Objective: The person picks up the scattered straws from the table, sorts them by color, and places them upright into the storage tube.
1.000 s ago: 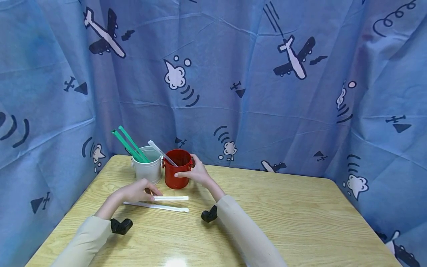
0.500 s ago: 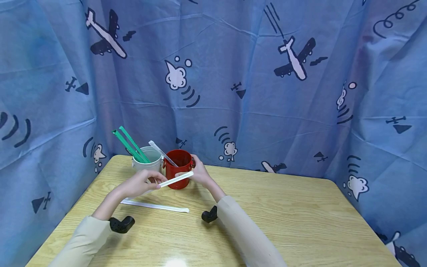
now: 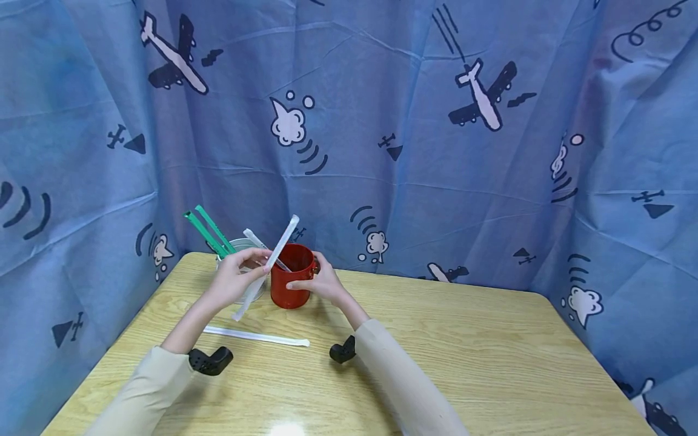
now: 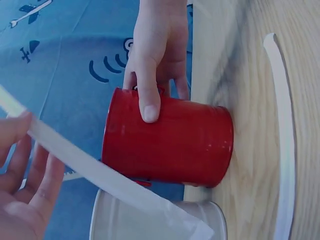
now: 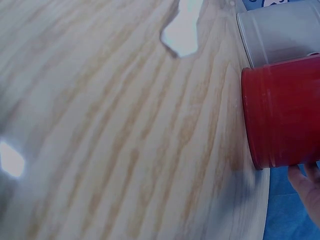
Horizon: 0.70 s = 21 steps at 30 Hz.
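My left hand (image 3: 237, 277) pinches a white paper-wrapped straw (image 3: 283, 240) between thumb and fingers. The straw slants, its upper end rising beside the red bucket (image 3: 282, 292) and its lower end in front of the white bucket (image 4: 131, 220). My right hand (image 3: 326, 282) holds the red bucket by its right side, thumb across the front, as the left wrist view also shows. Another white-wrapped straw (image 3: 252, 237) leans out of the red bucket. Flat on the table in front lies a further white-wrapped straw (image 3: 256, 335).
Green straws (image 3: 206, 231) stick up from the white bucket, which stands against the left of the red one. Both buckets are near the back edge of the wooden table (image 3: 463, 351). A blue curtain (image 3: 338, 121) with airplane prints hangs behind and at both sides.
My left hand has lifted the straw from low over the table up to the buckets' rims. It has turned from lying level to a steep slant. The right hand stays on the red bucket.
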### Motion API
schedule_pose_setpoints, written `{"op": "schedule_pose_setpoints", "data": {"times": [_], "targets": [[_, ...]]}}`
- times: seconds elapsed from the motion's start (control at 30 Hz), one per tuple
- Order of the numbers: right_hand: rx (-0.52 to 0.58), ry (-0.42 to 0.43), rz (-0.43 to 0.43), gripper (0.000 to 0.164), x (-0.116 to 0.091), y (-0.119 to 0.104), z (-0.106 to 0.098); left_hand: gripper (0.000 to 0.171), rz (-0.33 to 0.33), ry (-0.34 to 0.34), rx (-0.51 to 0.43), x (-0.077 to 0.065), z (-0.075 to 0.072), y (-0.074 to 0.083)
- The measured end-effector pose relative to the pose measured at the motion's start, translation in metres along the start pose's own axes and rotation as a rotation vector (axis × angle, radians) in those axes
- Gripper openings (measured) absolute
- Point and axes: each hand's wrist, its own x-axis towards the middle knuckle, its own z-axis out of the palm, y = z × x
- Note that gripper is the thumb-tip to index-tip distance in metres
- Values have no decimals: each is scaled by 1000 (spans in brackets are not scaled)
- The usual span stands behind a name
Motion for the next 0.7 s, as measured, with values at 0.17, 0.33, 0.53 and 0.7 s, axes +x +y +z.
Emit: {"op": "schedule_pose_setpoints", "data": {"times": [0.17,0.33,0.53,0.7], "targets": [[3,0,0,83,0,-1,0,31,-24,105,-53,5,2,6],[3,4,4,83,0,-1,0,31,-19,164,-112,9,4,10],[11,-1,10,84,0,0,-1,31,-9,261,-164,13,5,15],[26,-5,6,84,1,0,0,32,-9,340,-223,16,4,23]]}}
